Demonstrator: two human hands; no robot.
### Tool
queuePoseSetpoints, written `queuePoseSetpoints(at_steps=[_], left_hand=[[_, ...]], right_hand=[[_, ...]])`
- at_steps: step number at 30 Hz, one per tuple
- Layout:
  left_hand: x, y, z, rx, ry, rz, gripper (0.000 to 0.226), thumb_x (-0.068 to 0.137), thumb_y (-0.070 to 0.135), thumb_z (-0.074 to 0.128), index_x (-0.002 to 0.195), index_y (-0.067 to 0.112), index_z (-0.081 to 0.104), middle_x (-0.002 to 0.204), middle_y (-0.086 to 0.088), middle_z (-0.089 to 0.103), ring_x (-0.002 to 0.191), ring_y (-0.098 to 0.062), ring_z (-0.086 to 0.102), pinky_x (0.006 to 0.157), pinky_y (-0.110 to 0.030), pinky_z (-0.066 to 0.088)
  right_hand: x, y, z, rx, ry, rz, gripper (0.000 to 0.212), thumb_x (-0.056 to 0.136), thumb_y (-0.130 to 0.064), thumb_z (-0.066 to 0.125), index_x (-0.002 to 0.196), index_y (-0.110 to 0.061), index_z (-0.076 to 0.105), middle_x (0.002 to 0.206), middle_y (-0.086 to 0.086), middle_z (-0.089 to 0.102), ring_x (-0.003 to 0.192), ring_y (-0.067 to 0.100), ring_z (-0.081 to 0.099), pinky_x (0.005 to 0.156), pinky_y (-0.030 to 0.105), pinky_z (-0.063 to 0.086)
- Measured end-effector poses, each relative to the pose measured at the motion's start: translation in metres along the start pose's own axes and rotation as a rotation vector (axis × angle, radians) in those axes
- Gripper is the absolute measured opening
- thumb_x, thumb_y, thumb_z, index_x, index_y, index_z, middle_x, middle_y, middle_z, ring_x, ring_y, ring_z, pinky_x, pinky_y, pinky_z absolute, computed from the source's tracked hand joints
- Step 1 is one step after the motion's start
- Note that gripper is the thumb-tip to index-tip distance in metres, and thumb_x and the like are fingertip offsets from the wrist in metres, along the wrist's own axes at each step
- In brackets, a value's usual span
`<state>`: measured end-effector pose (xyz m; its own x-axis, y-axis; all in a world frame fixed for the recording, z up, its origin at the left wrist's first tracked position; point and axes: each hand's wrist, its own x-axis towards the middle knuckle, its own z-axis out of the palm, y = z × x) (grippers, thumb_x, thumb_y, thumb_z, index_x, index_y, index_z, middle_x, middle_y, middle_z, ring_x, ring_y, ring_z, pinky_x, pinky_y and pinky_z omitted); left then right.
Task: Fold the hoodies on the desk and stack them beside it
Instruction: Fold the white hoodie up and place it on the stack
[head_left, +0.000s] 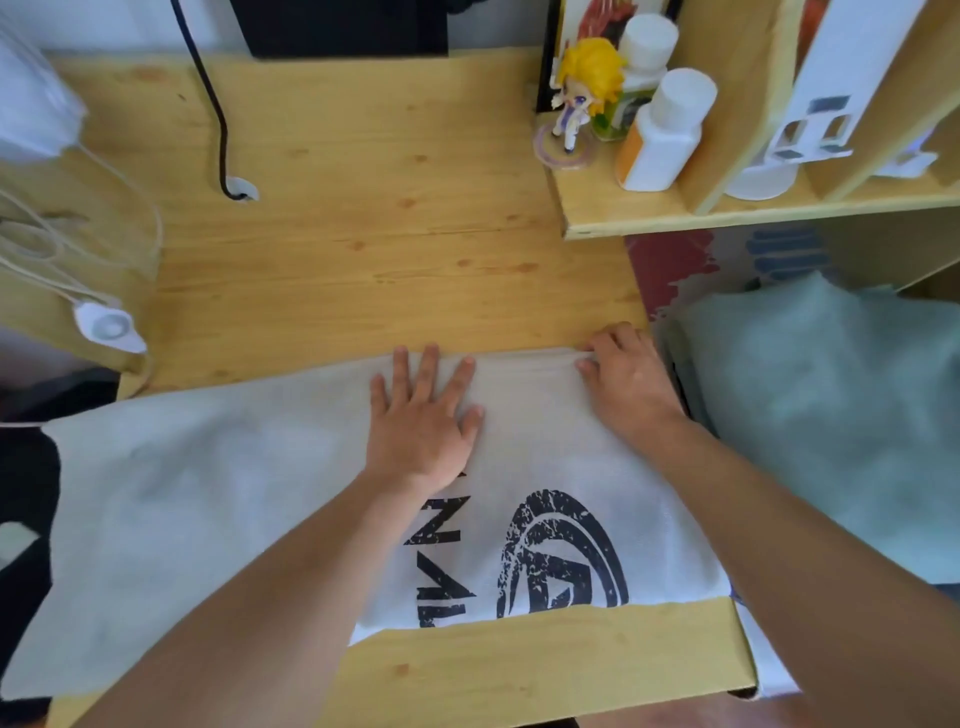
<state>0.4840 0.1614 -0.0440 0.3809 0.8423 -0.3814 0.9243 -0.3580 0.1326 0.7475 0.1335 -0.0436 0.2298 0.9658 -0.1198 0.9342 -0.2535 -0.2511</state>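
Note:
A pale grey-white hoodie with a dark round logo and letters lies spread across the near part of the wooden desk, its left side hanging past the desk's edge. My left hand lies flat on it with fingers spread, near its far edge. My right hand sits at the far right corner of the hoodie, its fingers curled and pinching the folded edge. A light green garment lies folded to the right of the desk.
A wooden shelf unit stands at the right back with a small yellow-haired figurine and white bottles. A black cable runs into a desk hole. White cords and a switch lie at the left.

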Motion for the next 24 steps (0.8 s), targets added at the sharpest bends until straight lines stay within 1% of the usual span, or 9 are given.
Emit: queuePoseSetpoints(at_steps=[5,8,10,12,14,16,19,21,24], left_hand=[[-0.018,0.032,-0.012,-0.018,0.113,-0.01,0.065,0.102,0.06,0.015,0.162,0.038,0.004,0.171,-0.006,-0.017,0.154,-0.038,-0.021,0.122,-0.062,-0.01],[-0.043,0.046,0.005,-0.078,0.034,-0.004,0.067,0.099,0.069,0.009,0.16,0.043,0.002,0.171,0.0,-0.016,0.154,-0.035,-0.023,0.12,-0.066,-0.01],[-0.046,0.044,0.017,-0.059,-0.004,-0.06,0.066,0.098,0.068,0.005,0.16,0.045,-0.002,0.171,0.003,-0.015,0.154,-0.033,-0.024,0.118,-0.07,-0.006],[-0.044,0.044,0.021,-0.03,0.015,-0.09,0.066,0.098,0.066,0.004,0.16,0.045,-0.003,0.171,0.002,-0.014,0.154,-0.034,-0.024,0.117,-0.071,-0.007],[-0.043,0.045,0.023,-0.022,0.01,-0.074,0.066,0.098,0.064,0.004,0.16,0.044,-0.004,0.171,0.002,-0.016,0.154,-0.034,-0.025,0.116,-0.071,-0.008],[-0.046,0.044,0.023,-0.068,0.049,-0.048,0.065,0.1,0.061,0.013,0.162,0.041,0.007,0.172,-0.001,-0.011,0.156,-0.033,-0.02,0.118,-0.07,-0.005],[-0.07,0.031,0.025,-0.155,0.203,-0.013,0.058,0.103,0.047,0.03,0.16,0.033,0.029,0.172,-0.007,0.007,0.159,-0.032,0.002,0.121,-0.066,0.012],[-0.104,0.008,0.038,-0.114,0.217,-0.021,0.059,0.104,0.046,0.031,0.161,0.032,0.026,0.172,-0.01,0.009,0.158,-0.033,0.003,0.124,-0.06,0.012],[-0.153,-0.064,0.062,-0.089,0.175,-0.247,0.063,0.104,0.053,0.025,0.163,0.029,0.022,0.171,-0.011,0.01,0.158,-0.036,0.007,0.123,-0.059,0.018]], right_hand=[[0.017,-0.006,0.004,0.017,0.048,0.052,0.023,0.102,-0.018,0.054,0.106,0.004,0.062,0.112,0.024,0.062,0.108,0.041,0.051,0.089,0.046,0.041],[0.022,-0.012,0.001,0.033,0.036,0.186,0.022,0.099,-0.017,0.056,0.111,0.0,0.062,0.117,0.024,0.061,0.111,0.042,0.05,0.095,0.046,0.04],[0.005,-0.031,-0.007,-0.027,0.165,0.231,0.029,0.093,-0.01,0.059,0.121,-0.004,0.063,0.128,0.023,0.056,0.118,0.043,0.046,0.104,0.051,0.038],[-0.033,-0.066,-0.011,0.025,0.252,0.079,0.041,0.095,-0.016,0.056,0.136,-0.01,0.057,0.145,0.022,0.046,0.133,0.045,0.037,0.114,0.057,0.03],[-0.085,-0.091,-0.002,0.016,0.026,-0.063,0.052,0.104,-0.042,0.033,0.152,-0.022,0.04,0.163,0.012,0.027,0.151,0.038,0.018,0.123,0.055,0.016],[-0.114,-0.086,0.012,-0.08,-0.196,0.002,0.066,0.102,-0.058,0.007,0.159,-0.03,0.023,0.17,0.004,0.009,0.155,0.031,0.002,0.125,0.052,0.006],[-0.116,-0.066,0.026,-0.138,-0.163,0.121,0.07,0.101,-0.063,0.007,0.161,-0.03,0.018,0.17,0.004,0.005,0.156,0.029,0.0,0.126,0.047,0.002],[-0.115,-0.068,0.026,-0.145,-0.155,0.106,0.07,0.101,-0.062,0.007,0.161,-0.029,0.021,0.17,0.004,0.01,0.156,0.029,0.003,0.126,0.046,0.003],[-0.12,-0.069,0.026,-0.134,-0.14,0.084,0.071,0.1,-0.061,0.006,0.16,-0.028,0.027,0.169,0.004,0.015,0.156,0.028,0.006,0.126,0.046,0.004]])
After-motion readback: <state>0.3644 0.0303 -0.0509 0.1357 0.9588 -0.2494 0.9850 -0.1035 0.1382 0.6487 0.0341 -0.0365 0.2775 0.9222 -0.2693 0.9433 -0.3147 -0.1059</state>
